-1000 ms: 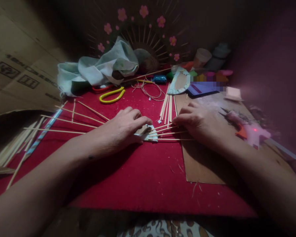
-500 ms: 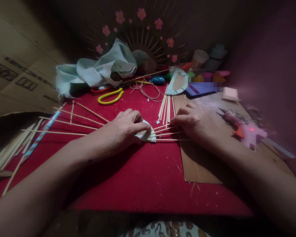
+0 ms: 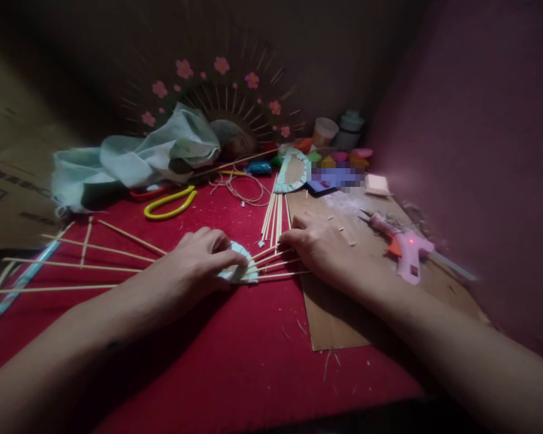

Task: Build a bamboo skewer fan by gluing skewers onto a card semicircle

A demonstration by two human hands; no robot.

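My left hand (image 3: pixel 194 265) is closed on a small pale blue half-round piece (image 3: pixel 239 250), thumb pressed on its top. Thin wooden sticks (image 3: pixel 72 263) fan out from that piece to the left, passing under the hand. More sticks stick out on its right side. My right hand (image 3: pixel 319 247) is closed at the ends of these right-hand sticks (image 3: pixel 276 265), its fingertips pinching the uppermost one; the other fingers are partly hidden. Just beyond it, a second half-round piece (image 3: pixel 280 181) with a bundle of sticks under it rests partly on a cardboard sheet (image 3: pixel 335 319).
A pink glue gun (image 3: pixel 409 247) with a red light lies on the cardboard at right. Yellow-handled scissors (image 3: pixel 169 205), twine (image 3: pixel 242 190), crumpled pale cloth (image 3: pixel 140 157) and a phone (image 3: pixel 335 179) lie farther back. A flowered stick fan (image 3: pixel 235 102) stands behind them.
The view has shifted right, so everything sits farther left and lower in the picture. Both hands keep nearly the same hold on the half-round piece and its sticks.
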